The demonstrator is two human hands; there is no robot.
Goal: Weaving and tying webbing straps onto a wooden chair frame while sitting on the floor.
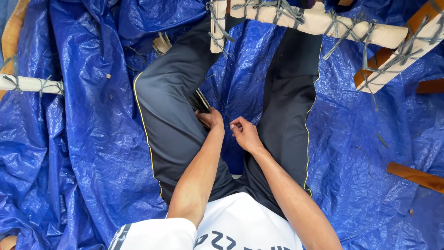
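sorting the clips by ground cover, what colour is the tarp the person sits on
Blue, crinkled and glossy: the tarp shows all around the legs in the head view.

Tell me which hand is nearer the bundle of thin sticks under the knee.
Left. The left hand touches the bundle of thin sticks beside the raised knee; the right hand is farther off, over the blue tarp between the legs.

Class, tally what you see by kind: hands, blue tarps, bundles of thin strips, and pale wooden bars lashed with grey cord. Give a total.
Hands: 2, left hand and right hand
Blue tarp: 1
Strip bundle: 1
Lashed pale bars: 3 ()
Total: 7
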